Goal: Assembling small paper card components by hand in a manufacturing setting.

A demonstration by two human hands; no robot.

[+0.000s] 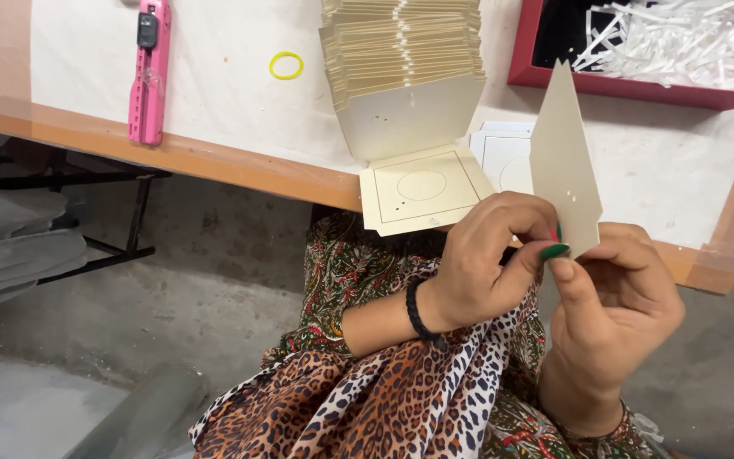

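Card piece, cream and pointed, was held upright above the lap, pinched at its lower edge by left hand and right hand; creasing was judged likely if squeezed harder.

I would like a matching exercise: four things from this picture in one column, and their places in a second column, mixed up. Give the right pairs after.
Things:
1. pink tool
2. yellow rubber band
3. paper shreds
4. pointed card

Places:
A. in the red tray
B. held up in both hands, left hand and right hand
C. at the table's left end, by its edge
D. flat on the table, left of the card stack

Pairs: 1-C, 2-D, 3-A, 4-B
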